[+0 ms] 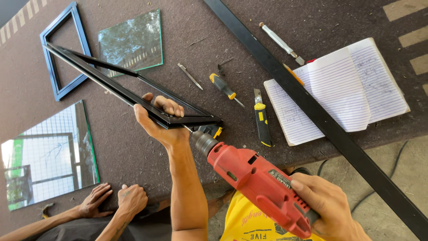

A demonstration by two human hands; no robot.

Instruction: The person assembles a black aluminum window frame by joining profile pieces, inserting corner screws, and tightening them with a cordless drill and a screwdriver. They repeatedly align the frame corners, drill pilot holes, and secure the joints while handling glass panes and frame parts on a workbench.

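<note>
My left hand [158,118] grips the corner of a black metal frame [129,96] that lies on the dark brown table, fingers wrapped over its top bar. My right hand [323,205] holds a red power drill [254,180] by its handle. The drill's chuck and bit point up at the frame's corner [203,120], right beside my left thumb; the bit touches the frame there.
Another person's two hands [111,201] rest on the table edge at lower left. Two glass panes [49,154] [131,42], a blue frame [60,51], a screwdriver [225,88], a utility knife [262,118], an open notebook [339,89] and a long black bar [321,118] lie around.
</note>
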